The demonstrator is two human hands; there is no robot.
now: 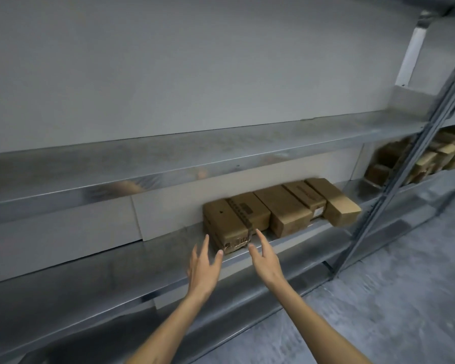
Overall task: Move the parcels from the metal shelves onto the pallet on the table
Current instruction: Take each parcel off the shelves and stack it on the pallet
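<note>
On metal shelf [90, 271], leftmost parcel [234, 214] sits touching next parcel [286, 208] in row. Grip spread, empty: left hand [202, 269], right hand [265, 261] hover at its near end. Best: clasp both sides, slide out, lift level.

Left hand [204, 266], right hand [264, 258] extended forward, fingers [260, 236] straight.

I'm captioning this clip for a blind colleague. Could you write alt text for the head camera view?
A person's left hand and right hand reach, fingers spread, toward either side of a strapped cardboard parcel. It is the leftmost in a short row of parcels on a metal shelf. More boxes fill the bay to the right.
</note>
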